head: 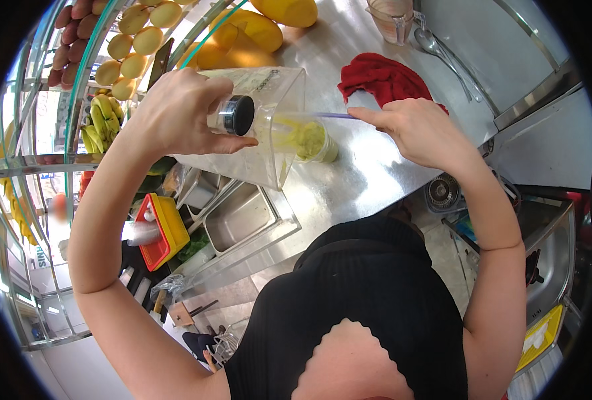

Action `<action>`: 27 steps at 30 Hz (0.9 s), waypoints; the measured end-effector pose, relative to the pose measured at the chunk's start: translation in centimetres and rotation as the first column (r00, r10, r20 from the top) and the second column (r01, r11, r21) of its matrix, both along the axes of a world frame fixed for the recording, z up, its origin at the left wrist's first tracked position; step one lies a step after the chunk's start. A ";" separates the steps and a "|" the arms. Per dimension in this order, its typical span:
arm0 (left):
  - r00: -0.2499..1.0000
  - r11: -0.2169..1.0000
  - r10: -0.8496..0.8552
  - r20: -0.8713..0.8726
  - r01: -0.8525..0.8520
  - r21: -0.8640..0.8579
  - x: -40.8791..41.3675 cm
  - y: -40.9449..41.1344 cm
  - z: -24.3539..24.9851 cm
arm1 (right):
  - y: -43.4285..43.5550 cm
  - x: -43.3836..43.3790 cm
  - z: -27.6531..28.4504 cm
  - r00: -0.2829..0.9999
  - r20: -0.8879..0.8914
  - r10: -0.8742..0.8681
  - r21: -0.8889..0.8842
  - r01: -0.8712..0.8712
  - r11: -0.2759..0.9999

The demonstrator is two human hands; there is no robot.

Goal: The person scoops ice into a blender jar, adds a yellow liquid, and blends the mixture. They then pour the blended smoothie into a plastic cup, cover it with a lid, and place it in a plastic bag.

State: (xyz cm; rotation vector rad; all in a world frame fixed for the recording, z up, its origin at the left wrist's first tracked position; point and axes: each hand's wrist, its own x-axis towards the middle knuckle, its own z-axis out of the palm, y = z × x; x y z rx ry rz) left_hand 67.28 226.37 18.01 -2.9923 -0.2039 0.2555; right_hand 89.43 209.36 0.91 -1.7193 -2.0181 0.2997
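Observation:
My left hand grips a clear plastic blender jug, held tipped on its side. A black round cap shows at the grip beside my thumb. The jug's mouth is over a clear cup, and pale green blended drink runs into it. My right hand holds a thin purple-handled utensil, forefinger stretched along it. Its far end reaches into the jug mouth and is blurred, so its shape cannot be told.
A red cloth lies on the steel counter, near a measuring jug and metal spoons. Yellow melons sit beyond. Steel pans and a yellow-red basket stand at the left, below a glass fruit display.

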 end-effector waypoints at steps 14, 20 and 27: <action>0.995 0.997 0.067 0.072 -0.065 -0.034 -2.0 1.2 0.6 | 0.5 -0.4 -5.7 0.925 -0.375 0.066 0.025 -0.061 0.998; 0.985 0.991 0.106 0.136 -0.094 -0.095 -2.7 1.3 1.3 | 1.9 -3.8 -1.9 0.995 -0.101 -0.010 0.122 0.022 0.992; 0.976 1.000 0.025 0.215 -0.022 -0.019 -6.0 3.2 1.6 | 2.7 -7.3 2.5 0.991 -0.084 0.102 0.399 -0.060 0.915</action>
